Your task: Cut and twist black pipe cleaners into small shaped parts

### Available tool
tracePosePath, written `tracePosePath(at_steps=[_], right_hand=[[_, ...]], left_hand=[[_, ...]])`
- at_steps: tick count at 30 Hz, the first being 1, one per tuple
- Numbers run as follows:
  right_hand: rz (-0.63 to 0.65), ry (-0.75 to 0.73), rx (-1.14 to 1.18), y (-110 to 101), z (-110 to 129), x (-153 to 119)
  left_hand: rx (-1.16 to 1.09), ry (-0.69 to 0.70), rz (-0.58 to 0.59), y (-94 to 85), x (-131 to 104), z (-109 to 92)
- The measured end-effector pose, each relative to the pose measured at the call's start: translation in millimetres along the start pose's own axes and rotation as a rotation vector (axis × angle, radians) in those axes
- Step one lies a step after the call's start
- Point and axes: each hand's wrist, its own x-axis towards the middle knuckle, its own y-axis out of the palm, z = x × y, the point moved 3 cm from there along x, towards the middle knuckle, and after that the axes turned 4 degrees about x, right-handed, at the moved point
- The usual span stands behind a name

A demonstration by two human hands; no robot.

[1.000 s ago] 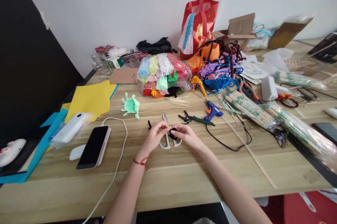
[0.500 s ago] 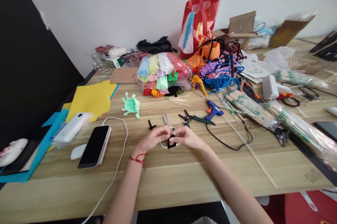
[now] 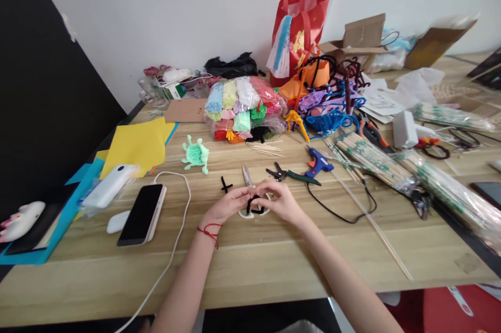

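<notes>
Over the middle of the table, my left hand (image 3: 226, 205) and my right hand (image 3: 281, 201) meet with fingertips pinched together. Between them they hold a black pipe cleaner (image 3: 255, 212) bent into a small angular loop; the fingers cover its upper part. Directly beneath lie scissors (image 3: 247, 177) with white handles, blades pointing away from me. A small black cross of pipe cleaner (image 3: 226, 185) rests just left of the blades. Farther left stands a mint-green fuzzy figure (image 3: 195, 154) with knobbed limbs. Green-handled cutting pliers (image 3: 291, 174) lie beyond my right hand.
A blue glue gun (image 3: 319, 162) with a black cord lies at right, near bundles of wooden sticks (image 3: 376, 158). Bagged pipe cleaners (image 3: 242, 108) and a red bag (image 3: 303, 30) stand behind. At left are a phone (image 3: 141, 214), a white cable (image 3: 178, 244) and yellow sheets (image 3: 136, 145).
The black pipe cleaner has turned in my fingers, and its loop now shows more openly. My right-hand fingers have arched up over it. The view has shifted slightly.
</notes>
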Motion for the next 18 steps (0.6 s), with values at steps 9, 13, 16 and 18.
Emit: tracePosePath(at_steps=[9, 13, 16, 18], right_hand=[[-0.008, -0.117, -0.093, -2.1, 2.4, -0.1], [-0.027, -0.091, -0.119, -2.3, 1.2, 0.4], [-0.065, -0.038, -0.155, -3.8, -1.6, 0.7], [-0.084, -0.001, -0.179, -4.6, -4.7, 0.5]], left_hand=[[-0.119, -0.059, -0.058, -0.4, -0.5, 3.3], [-0.040, -0.046, -0.143, -5.9, 2.0, 4.3], [0.081, -0.019, -0.203, -8.8, 3.8, 0.7], [0.155, -0.010, -0.229, -9.3, 4.0, -2.5]])
